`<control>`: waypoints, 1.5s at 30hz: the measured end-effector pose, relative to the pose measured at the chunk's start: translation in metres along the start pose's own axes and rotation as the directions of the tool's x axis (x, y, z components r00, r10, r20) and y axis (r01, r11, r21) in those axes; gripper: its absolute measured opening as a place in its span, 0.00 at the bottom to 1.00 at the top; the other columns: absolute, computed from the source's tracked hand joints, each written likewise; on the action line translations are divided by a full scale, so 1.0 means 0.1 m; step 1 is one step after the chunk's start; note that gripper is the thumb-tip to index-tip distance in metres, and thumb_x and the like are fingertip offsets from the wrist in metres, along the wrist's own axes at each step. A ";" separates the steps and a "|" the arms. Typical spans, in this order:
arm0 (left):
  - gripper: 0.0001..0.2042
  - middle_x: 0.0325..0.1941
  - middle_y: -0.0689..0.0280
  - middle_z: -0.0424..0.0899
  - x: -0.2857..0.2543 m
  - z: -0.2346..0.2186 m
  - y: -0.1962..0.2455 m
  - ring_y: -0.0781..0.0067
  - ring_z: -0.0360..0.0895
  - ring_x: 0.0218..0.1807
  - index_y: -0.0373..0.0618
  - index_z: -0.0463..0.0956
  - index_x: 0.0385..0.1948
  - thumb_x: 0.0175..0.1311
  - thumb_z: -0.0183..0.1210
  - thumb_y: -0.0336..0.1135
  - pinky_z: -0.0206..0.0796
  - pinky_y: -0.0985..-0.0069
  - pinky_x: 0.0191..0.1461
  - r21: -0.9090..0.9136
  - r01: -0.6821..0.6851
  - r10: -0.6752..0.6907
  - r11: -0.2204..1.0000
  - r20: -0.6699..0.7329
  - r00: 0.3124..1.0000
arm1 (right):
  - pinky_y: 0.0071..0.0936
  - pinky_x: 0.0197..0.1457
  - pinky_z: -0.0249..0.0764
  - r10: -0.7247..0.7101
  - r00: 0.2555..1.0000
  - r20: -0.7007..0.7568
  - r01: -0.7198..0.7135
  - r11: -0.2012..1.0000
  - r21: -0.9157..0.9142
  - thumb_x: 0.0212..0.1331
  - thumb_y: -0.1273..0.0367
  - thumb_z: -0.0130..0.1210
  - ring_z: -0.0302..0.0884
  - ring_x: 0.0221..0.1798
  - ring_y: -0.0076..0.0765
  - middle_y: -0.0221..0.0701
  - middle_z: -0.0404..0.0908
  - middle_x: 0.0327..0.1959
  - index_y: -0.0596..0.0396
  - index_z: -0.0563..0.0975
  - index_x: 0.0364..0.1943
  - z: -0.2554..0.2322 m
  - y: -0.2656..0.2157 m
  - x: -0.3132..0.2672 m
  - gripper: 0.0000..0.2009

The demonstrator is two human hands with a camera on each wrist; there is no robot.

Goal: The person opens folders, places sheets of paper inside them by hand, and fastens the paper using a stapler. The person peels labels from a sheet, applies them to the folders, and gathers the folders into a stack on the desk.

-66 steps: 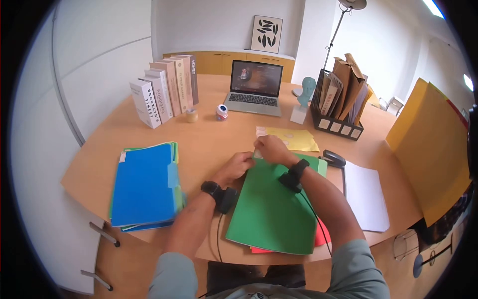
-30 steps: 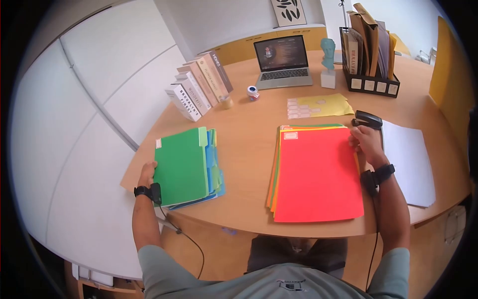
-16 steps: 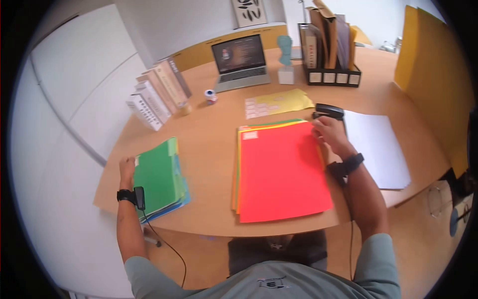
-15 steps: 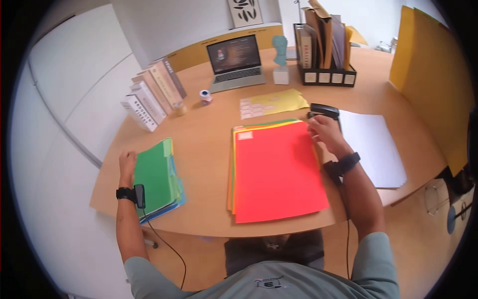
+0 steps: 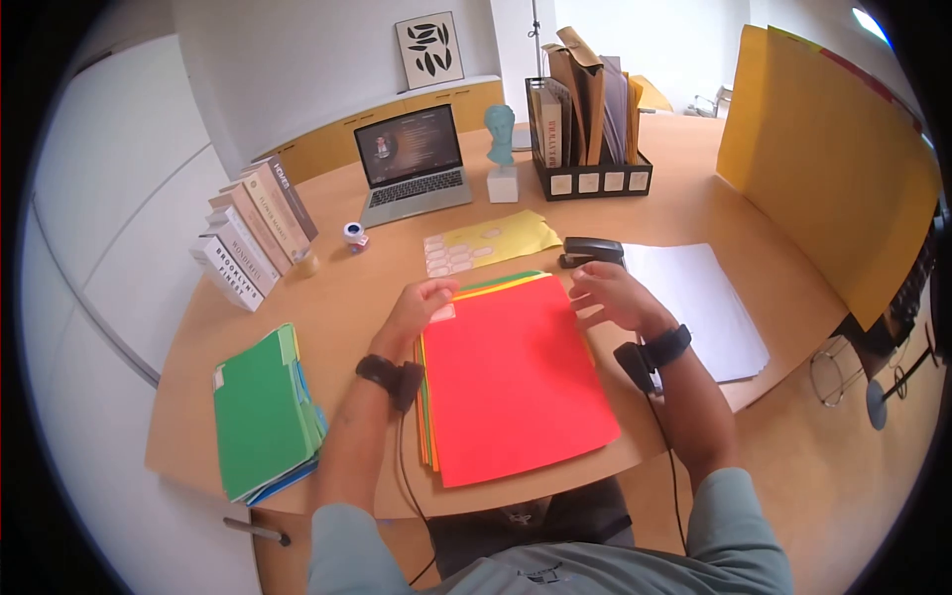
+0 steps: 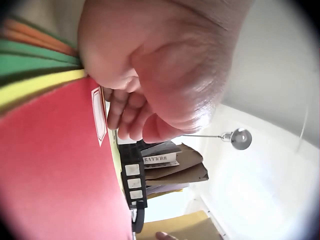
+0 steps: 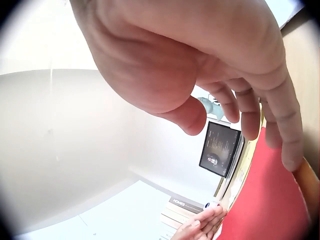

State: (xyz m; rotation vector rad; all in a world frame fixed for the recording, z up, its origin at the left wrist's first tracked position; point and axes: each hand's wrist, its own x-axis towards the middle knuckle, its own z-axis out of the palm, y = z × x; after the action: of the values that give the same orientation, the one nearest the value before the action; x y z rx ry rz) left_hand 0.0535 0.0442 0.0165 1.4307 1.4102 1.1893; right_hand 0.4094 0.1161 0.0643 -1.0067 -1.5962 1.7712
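Note:
A red folder (image 5: 516,382) with a white label at its upper left corner lies on top of a stack in front of me. Yellow, orange and green edges of other folders peek out beneath it. My left hand (image 5: 421,309) is at the label corner, fingers loosely bent along the stack's edge in the left wrist view. At the upper right corner is my right hand (image 5: 617,297), its fingers spread and relaxed beside the red folder's edge. Off to the left, a green folder (image 5: 260,412) tops a second pile with blue and light green folders under it.
A yellow sheet with pink labels (image 5: 486,244) lies behind the stack. The black stapler (image 5: 592,252) and white papers (image 5: 694,312) are at right. Farther back stand the laptop (image 5: 412,164), upright books (image 5: 256,233), a teal bust (image 5: 501,134) and a black file organizer (image 5: 595,183).
A green folder went from the near stack onto the left pile, uncovering the red one. My left hand then left that pile for the red folder's upper left corner; the right stays near its right side.

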 end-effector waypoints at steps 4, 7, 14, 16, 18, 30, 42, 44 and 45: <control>0.15 0.53 0.59 0.83 -0.01 0.04 -0.06 0.74 0.79 0.53 0.33 0.78 0.53 0.69 0.48 0.25 0.71 0.75 0.61 -0.129 0.044 -0.051 0.991 -0.054 0.997 | 0.41 0.42 0.86 -0.038 0.998 -0.047 0.038 0.999 0.002 0.71 0.61 0.54 0.76 0.45 0.33 0.34 0.73 0.45 0.60 0.73 0.51 0.03 0.03 0.02 0.16; 0.17 0.54 0.58 0.81 0.05 -0.05 -0.19 0.71 0.79 0.54 0.32 0.76 0.54 0.65 0.45 0.22 0.72 0.73 0.61 -0.279 0.006 -0.011 0.960 -0.017 1.000 | 0.36 0.45 0.84 -0.114 0.983 -0.143 0.133 0.982 0.130 0.71 0.63 0.52 0.76 0.44 0.32 0.32 0.74 0.45 0.59 0.74 0.48 0.12 -0.06 -0.02 0.13; 0.21 0.54 0.57 0.80 0.05 -0.08 -0.18 0.67 0.80 0.52 0.33 0.69 0.59 0.62 0.46 0.23 0.74 0.70 0.58 -0.547 -0.020 0.005 0.837 -0.029 1.000 | 0.31 0.52 0.81 -0.162 0.971 0.178 0.090 0.931 0.354 0.77 0.61 0.44 0.81 0.51 0.31 0.36 0.80 0.52 0.60 0.73 0.57 0.80 -0.55 -0.11 0.17; 0.18 0.50 0.60 0.81 0.02 -0.09 -0.06 0.70 0.81 0.46 0.36 0.71 0.57 0.66 0.52 0.27 0.76 0.73 0.53 -0.639 -0.009 0.026 0.769 0.017 1.000 | 0.35 0.58 0.80 -0.235 0.900 0.367 0.045 0.888 0.458 0.78 0.59 0.43 0.81 0.53 0.35 0.37 0.80 0.52 0.61 0.72 0.59 1.08 -0.71 -0.12 0.19; 0.14 0.42 0.63 0.82 -0.27 0.12 0.35 0.73 0.80 0.41 0.36 0.73 0.51 0.66 0.55 0.31 0.76 0.75 0.44 -0.681 -0.047 -0.024 0.731 -0.095 0.995 | 0.33 0.59 0.78 -0.267 0.771 0.577 -0.001 0.907 0.422 0.78 0.61 0.43 0.77 0.61 0.35 0.40 0.78 0.58 0.60 0.69 0.63 1.17 -0.80 -0.02 0.19; 0.11 0.37 0.63 0.79 -0.24 -0.34 -0.38 0.71 0.78 0.38 0.39 0.74 0.47 0.67 0.57 0.33 0.74 0.74 0.41 -0.330 -0.322 0.221 0.887 -0.308 0.925 | 0.46 0.60 0.73 -0.455 0.887 0.078 0.170 0.164 -0.972 0.53 0.69 0.58 0.77 0.56 0.57 0.49 0.82 0.50 0.60 0.78 0.53 -0.80 -0.18 1.08 0.21; 0.11 0.37 0.62 0.79 -0.42 -0.42 -0.52 0.70 0.78 0.39 0.39 0.74 0.46 0.67 0.57 0.34 0.74 0.73 0.41 -0.281 -0.245 0.142 0.928 -0.341 0.929 | 0.42 0.59 0.76 -0.406 0.900 -0.161 -0.011 0.346 -0.938 0.50 0.65 0.64 0.79 0.56 0.58 0.52 0.82 0.52 0.64 0.75 0.58 -1.47 -0.16 0.85 0.29; 0.11 0.37 0.62 0.79 -0.42 -0.42 -0.53 0.70 0.78 0.39 0.39 0.74 0.46 0.68 0.57 0.34 0.74 0.73 0.42 -0.274 -0.240 0.139 0.931 -0.341 0.930 | 0.43 0.58 0.77 -0.368 0.865 -0.341 -0.296 0.175 -0.939 0.48 0.63 0.67 0.81 0.55 0.57 0.50 0.83 0.50 0.62 0.77 0.55 -1.72 -0.22 0.55 0.28; 0.11 0.37 0.62 0.79 -0.42 -0.43 -0.54 0.70 0.78 0.39 0.39 0.74 0.46 0.68 0.57 0.34 0.74 0.73 0.42 -0.274 -0.238 0.137 0.932 -0.342 0.930 | 0.42 0.58 0.76 -0.296 0.866 -0.403 -0.370 0.164 -0.915 0.47 0.60 0.69 0.80 0.55 0.57 0.51 0.83 0.50 0.63 0.77 0.55 -1.76 -0.27 0.33 0.30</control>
State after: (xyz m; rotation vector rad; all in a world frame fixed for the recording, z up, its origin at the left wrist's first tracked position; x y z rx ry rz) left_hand 0.0009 0.0030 -0.0284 1.2085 1.2355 1.7485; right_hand 0.5318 0.2477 0.0825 -1.8726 -2.2927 0.0007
